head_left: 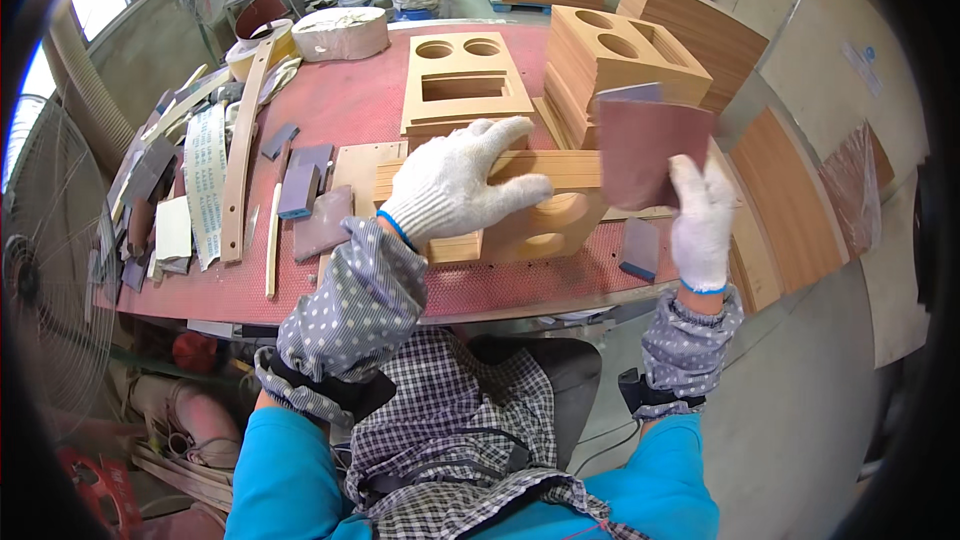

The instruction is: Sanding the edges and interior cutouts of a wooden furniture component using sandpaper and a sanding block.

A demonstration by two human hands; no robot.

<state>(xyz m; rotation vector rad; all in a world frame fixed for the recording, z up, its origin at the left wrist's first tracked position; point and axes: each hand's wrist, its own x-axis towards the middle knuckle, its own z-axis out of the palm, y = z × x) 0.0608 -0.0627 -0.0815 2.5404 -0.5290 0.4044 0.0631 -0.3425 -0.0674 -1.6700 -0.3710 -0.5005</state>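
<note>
Tan wooden panel (560, 210) with round cutouts under left hand (455, 185).

Both hands wear white knitted cotton gloves. Wooden panel (545, 205): pale fibreboard, matt, smooth-faced. Sanding sheet (650, 150): reddish-brown abrasive paper, rough, dull. Table (340, 110): red textured mat, matt. Sleeves (355, 315): grey dotted cloth.

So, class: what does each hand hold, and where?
Right hand: reddish-brown sandpaper sheet, by its lower edge. Left hand: pressing on tan wooden cut-out panel.
</note>
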